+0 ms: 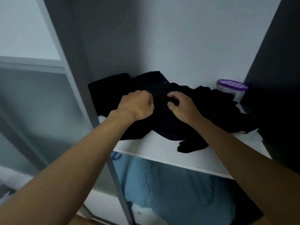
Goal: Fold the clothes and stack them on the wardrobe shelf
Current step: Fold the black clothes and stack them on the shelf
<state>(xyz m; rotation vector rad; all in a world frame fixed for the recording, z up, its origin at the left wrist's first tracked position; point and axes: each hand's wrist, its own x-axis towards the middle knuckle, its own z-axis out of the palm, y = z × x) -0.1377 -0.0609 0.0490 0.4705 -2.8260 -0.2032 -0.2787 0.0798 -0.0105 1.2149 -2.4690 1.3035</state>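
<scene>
black clothes (211, 111) left-to-right along shelf (154, 144)

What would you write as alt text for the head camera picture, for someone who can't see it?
A person's left hand and right hand grip a rumpled heap of black clothes lying on a white wardrobe shelf. A purple-lidded container stands in the back right corner, and blue fabric lies below the shelf.

The white shelf (154, 147) carries a rumpled heap of black clothes (162, 124) spread across most of its width; one dark end trails toward the front edge; a purple-lidded tub (233, 86) stands in the back right corner, just beside the heap.
</scene>
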